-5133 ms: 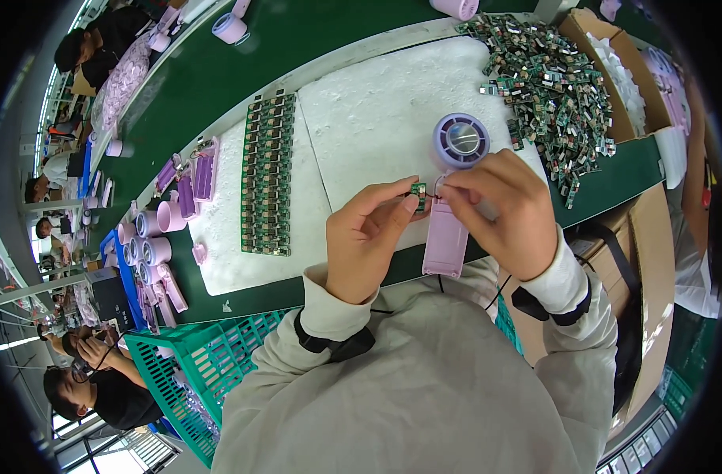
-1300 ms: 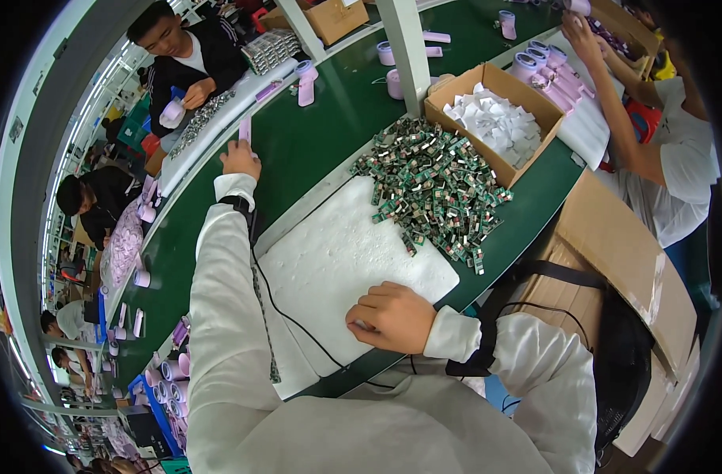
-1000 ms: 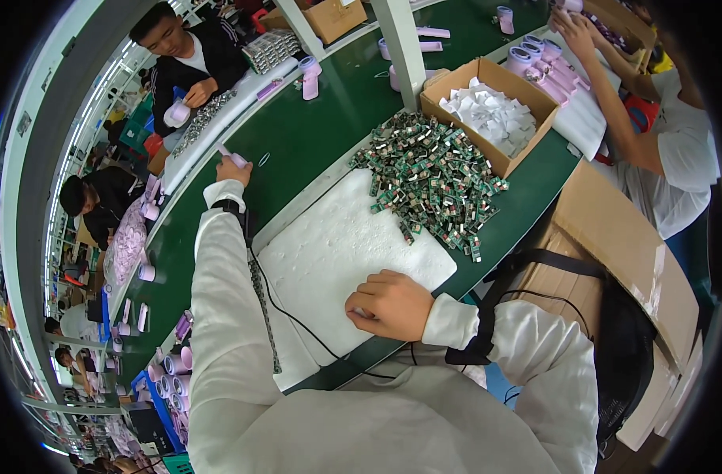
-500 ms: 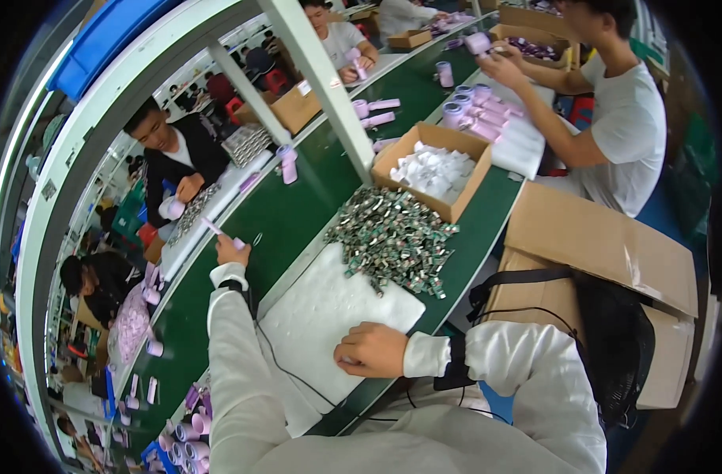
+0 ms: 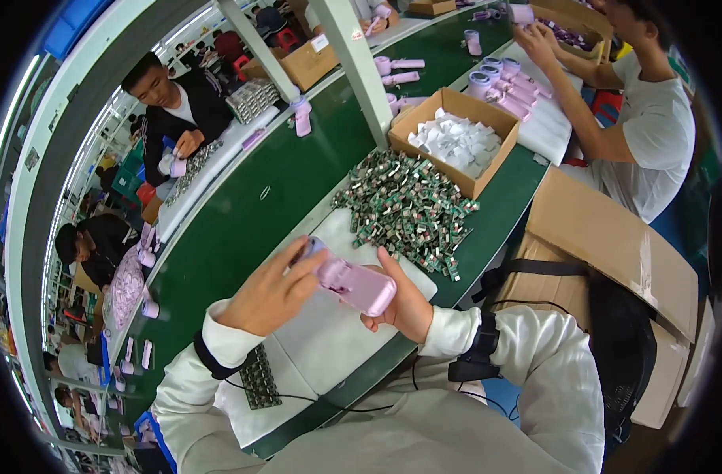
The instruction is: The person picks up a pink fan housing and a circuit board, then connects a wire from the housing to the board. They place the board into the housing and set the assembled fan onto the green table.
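Note:
Over the white foam sheet, both my hands are on a pink handheld fan body, its handle pointing toward my right. My left hand closes its fingers around the purplish head end. On the handle end, my right hand has its thumb raised along the far side and its fingers curled underneath. The inside of the left grip is hidden. Just beyond lies a heap of small green circuit boards. A strip of joined circuit boards rests near my left wrist.
An open carton of white pieces stands behind the heap. A white post rises beside the green belt. Large cardboard boxes and a black bag are at my right. Co-workers sit across and at right.
My left hand has come back from the belt with the pink fan body to above the foam. My right hand has lifted off the foam and taken hold of it too. The view has shifted slightly.

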Demonstrator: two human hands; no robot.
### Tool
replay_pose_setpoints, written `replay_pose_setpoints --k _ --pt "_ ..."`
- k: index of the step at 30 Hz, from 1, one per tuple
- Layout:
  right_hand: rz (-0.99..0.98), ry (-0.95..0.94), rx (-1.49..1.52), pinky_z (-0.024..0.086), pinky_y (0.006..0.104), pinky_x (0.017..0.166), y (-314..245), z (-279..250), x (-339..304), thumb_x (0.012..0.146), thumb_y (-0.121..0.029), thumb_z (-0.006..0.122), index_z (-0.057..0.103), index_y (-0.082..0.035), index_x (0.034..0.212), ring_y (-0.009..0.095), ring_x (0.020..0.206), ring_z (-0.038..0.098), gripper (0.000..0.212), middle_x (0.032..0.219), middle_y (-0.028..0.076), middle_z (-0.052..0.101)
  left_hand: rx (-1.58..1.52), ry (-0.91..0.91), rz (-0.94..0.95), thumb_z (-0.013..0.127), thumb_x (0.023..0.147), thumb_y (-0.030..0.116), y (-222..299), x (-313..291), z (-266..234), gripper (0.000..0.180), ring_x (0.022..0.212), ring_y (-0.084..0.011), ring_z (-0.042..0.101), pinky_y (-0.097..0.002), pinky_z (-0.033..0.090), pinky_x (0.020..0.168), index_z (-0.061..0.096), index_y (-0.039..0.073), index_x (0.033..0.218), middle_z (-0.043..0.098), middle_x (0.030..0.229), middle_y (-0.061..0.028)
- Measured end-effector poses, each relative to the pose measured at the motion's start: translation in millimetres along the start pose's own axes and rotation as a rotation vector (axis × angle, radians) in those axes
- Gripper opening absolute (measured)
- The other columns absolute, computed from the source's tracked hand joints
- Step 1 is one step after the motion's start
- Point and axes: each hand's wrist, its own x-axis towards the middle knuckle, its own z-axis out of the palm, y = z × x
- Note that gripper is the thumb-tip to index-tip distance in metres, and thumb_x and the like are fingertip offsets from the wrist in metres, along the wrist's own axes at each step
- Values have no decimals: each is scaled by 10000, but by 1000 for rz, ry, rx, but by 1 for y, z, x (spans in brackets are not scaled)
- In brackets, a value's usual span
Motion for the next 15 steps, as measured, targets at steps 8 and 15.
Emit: replay_pose_setpoints --k 8,15 --pt "-369 47 -992 525 359 574 14 -4 -2 995 -255 657 464 -81 1426 197 624 651 503 866 88 697 -614 -229 -235 728 832 45 3 9 -4 319 1197 -320 628 -387 548 953 601 36 1124 623 1298 -119" --pt "-693 -62 -1661 524 441 560 18 -3 -7 922 -119 657 515 -77 1202 344 619 663 317 720 139 638 -699 -95 -577 730 924 140 -40 62 64 195 805 -221 720 -355 566 772 647 5 1037 734 893 -112"
